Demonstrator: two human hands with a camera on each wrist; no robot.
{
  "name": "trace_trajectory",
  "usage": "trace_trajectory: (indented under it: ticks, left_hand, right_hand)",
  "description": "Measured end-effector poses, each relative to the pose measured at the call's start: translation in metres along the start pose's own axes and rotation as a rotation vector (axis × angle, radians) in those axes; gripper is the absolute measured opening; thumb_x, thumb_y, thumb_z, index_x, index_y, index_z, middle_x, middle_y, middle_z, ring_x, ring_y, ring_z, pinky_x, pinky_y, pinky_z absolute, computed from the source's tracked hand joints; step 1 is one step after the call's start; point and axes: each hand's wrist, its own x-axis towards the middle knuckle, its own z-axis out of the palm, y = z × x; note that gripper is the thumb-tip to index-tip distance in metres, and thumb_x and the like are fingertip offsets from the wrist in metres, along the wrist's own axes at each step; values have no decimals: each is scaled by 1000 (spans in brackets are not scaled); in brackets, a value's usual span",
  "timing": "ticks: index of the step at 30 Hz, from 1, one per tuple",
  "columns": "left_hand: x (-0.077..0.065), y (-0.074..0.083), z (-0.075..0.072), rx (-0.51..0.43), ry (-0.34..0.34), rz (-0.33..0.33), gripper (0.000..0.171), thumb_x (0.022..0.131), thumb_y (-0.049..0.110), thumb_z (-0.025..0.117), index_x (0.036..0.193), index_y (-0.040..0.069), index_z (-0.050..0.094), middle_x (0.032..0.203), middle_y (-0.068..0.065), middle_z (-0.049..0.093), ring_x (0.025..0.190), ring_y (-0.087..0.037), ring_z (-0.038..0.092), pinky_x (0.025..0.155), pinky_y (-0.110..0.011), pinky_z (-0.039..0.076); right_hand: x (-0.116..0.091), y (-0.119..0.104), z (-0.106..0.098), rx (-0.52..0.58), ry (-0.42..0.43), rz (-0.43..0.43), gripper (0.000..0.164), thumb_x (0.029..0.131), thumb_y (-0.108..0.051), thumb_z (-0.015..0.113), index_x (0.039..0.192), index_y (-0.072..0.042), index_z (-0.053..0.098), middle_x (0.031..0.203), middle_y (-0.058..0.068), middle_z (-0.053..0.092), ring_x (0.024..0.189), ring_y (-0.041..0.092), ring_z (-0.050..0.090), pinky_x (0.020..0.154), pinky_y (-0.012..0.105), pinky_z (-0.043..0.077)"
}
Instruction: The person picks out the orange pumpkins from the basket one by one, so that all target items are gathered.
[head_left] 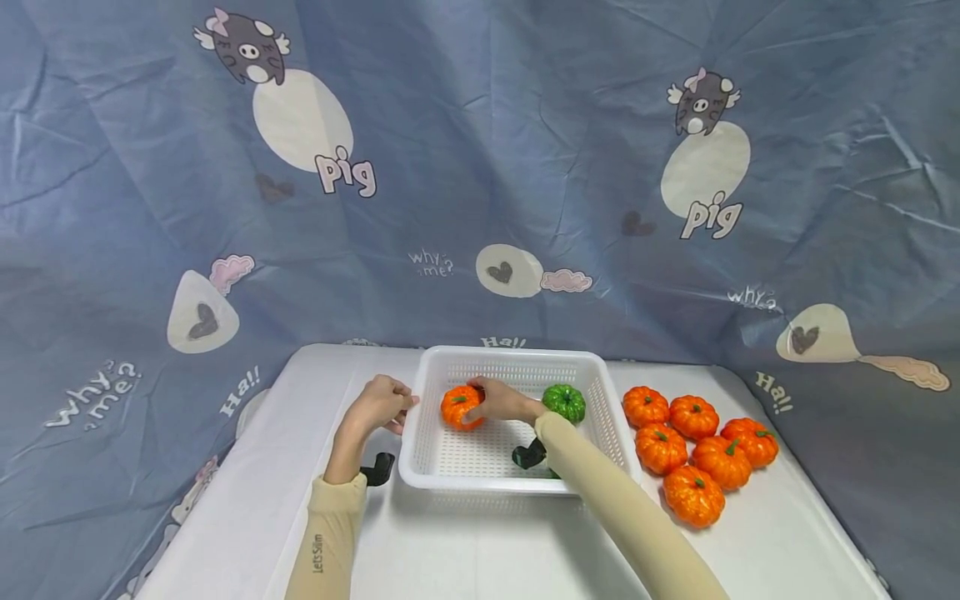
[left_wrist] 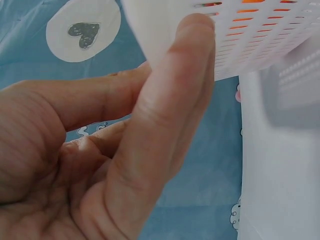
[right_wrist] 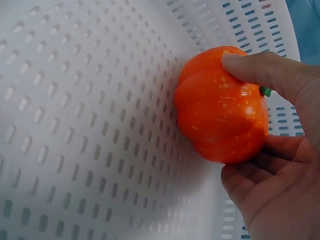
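My right hand (head_left: 498, 400) reaches into the left part of a white plastic basket (head_left: 517, 483) and grips a small orange pumpkin (head_left: 457, 408). In the right wrist view, the thumb lies on top of the pumpkin (right_wrist: 220, 110) and the fingers are beneath and behind it, close to the perforated wall. My left hand (head_left: 381, 404) is at the basket's left side. The left wrist view shows its fairly straight fingers (left_wrist: 165, 100) touching the outer wall below the rim. A green pumpkin (head_left: 564, 403) sits in the basket's right part; a sliver of green shows under the right forearm.
Several orange pumpkins (head_left: 693, 496) stand grouped on the white table (head_left: 480, 550), right of the basket. A blue patterned cloth (head_left: 480, 167) hangs behind and around the table. A black wrist mount (head_left: 377, 469) is on the left wrist, another (head_left: 530, 454) on the right.
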Motion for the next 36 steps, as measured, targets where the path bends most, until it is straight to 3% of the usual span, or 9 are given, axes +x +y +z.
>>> trace_trajectory:
  ticks: [17, 23, 29, 36]
  left_hand:
    - [0, 1, 0, -5, -6, -4, 38, 94, 11, 61, 125, -11, 56, 88, -20, 66, 63, -18, 66, 54, -30, 60]
    - [2, -1, 0, -13, -6, 2, 38, 95, 11, 61, 125, -11, 56, 89, -20, 65, 64, -18, 65, 55, -30, 60]
    - [1, -2, 0, -19, -12, 24, 37, 95, 11, 60, 124, -12, 56, 84, -18, 65, 62, -18, 64, 55, -30, 60]
    - [0, -2, 0, -19, -5, 42, 35, 95, 11, 59, 122, -13, 57, 80, -17, 65, 60, -17, 65, 54, -30, 60]
  right_hand:
    - [-14, -11, -18, 64, 28, 23, 76, 76, -25, 82, 139, 0, 47, 130, 12, 59, 117, 23, 57, 103, 37, 47]
    - [-35, -23, -34, 84, 33, -33, 75, 76, -27, 80, 138, 2, 47, 126, 10, 61, 111, 18, 59, 99, 31, 50]
    - [-64, -26, -48, 140, 15, -20, 77, 79, -26, 78, 143, -4, 43, 136, 8, 55, 125, 22, 53, 105, 38, 47]
    - [-102, -24, -64, 84, 58, -16, 75, 79, -26, 76, 143, -8, 44, 135, 8, 57, 122, 22, 55, 102, 38, 49]
